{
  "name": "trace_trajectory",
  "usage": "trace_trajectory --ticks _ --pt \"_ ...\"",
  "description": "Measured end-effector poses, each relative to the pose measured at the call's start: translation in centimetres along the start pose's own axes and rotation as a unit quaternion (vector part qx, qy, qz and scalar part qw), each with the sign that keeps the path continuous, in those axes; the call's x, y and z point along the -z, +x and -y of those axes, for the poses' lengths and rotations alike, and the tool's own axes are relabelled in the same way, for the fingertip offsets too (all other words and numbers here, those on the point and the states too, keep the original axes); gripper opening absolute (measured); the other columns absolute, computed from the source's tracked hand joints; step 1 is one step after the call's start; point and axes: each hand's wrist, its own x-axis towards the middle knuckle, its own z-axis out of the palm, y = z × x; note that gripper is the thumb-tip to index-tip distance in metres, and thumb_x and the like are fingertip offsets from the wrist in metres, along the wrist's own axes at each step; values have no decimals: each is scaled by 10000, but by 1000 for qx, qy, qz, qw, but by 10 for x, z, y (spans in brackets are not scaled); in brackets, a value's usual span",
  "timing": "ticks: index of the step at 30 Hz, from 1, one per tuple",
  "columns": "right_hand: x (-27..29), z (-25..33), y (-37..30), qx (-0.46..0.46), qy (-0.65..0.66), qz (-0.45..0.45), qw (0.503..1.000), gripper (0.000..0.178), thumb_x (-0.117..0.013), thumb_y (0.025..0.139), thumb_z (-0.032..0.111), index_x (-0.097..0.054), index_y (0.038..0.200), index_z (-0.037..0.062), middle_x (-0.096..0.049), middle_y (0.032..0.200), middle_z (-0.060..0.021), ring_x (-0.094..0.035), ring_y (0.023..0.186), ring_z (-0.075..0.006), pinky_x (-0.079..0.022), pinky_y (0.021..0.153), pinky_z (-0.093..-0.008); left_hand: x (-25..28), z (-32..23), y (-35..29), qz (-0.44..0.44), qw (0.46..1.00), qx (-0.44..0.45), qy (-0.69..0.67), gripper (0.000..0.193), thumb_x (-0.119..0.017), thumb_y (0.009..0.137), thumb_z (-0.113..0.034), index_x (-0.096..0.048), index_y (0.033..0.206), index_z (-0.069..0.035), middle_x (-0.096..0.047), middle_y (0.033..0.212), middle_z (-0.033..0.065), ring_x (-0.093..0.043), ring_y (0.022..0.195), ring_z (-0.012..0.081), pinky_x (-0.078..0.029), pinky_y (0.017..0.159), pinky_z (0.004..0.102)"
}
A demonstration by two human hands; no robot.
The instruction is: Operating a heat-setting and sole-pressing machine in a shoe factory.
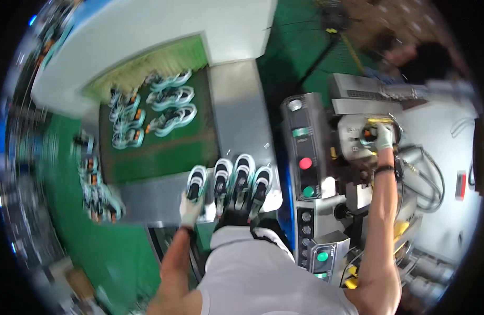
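My left hand [190,211], in a white glove, is closed round the heel end of a black and white sneaker [197,181] at the near edge of the metal ledge. Three similar sneakers [241,178] stand side by side just right of it, toes pointing away from me. Far out to the right, my gloved right hand [384,137] reaches into a machine [352,134]. Its fingers are at a dark shoe [367,135] with teal and orange parts, and they look closed on its edge. Blur and the glove hide the exact grip.
Several sneakers [171,118] lie on a green conveyor belt [158,163] coming out of a white housing [142,39]. More shoes [97,194] are at the left. A control panel [305,142] with red and green buttons stands between the ledge and the machine. Hoses [434,178] loop at the right.
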Motion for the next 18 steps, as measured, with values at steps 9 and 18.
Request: trace_trajectory --ticks 9,18 --pt "-197 -141 -342 203 -705 29 679 901 -753 826 271 -305 1502 -123 -278 1564 -362 -225 1483 -508 -178 1215 -579 9 24 -6 19 999 -49 11 672 -821 749 -330 -496 1279 -75 -663 1131 221 -648 1054 416 -525 901 486" --pt "-346 -94 -460 135 -362 229 893 834 -743 868 237 -311 1523 -45 -383 1519 -333 -357 1453 -426 -291 1202 -431 95 47 53 273 948 -54 -151 619 -794 791 -264 -565 1314 -26 -716 1112 152 -693 1021 245 -533 912 364"
